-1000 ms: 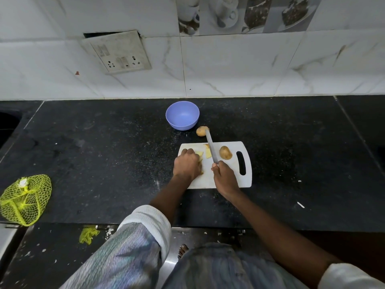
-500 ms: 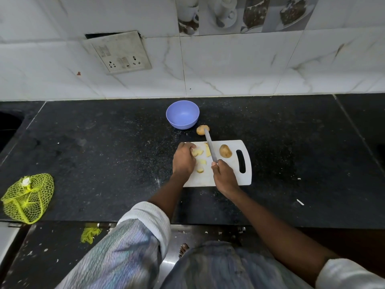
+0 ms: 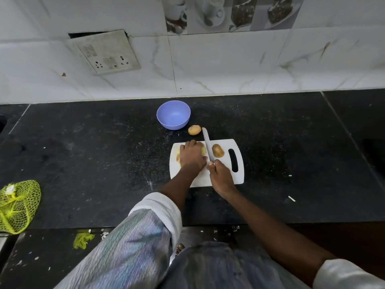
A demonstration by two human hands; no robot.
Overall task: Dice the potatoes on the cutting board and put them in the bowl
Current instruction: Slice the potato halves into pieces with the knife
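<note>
Left hand (image 3: 192,155) curled over cut potato pieces (image 3: 178,157) on board (image 3: 225,178). Right hand (image 3: 221,175) gripping knife (image 3: 208,147), blade just beside left fingers. Whole potato (image 3: 218,150) on board, another (image 3: 194,129) beside bowl (image 3: 173,114).

My counter: 1 white plastic cutting board (image 3: 220,179), 1 lilac bowl (image 3: 173,114), 1 grey-bladed knife (image 3: 208,146), 2 whole brown potatoes (image 3: 194,129) (image 3: 218,150), 1 yellow mesh bag (image 3: 17,205).
</note>
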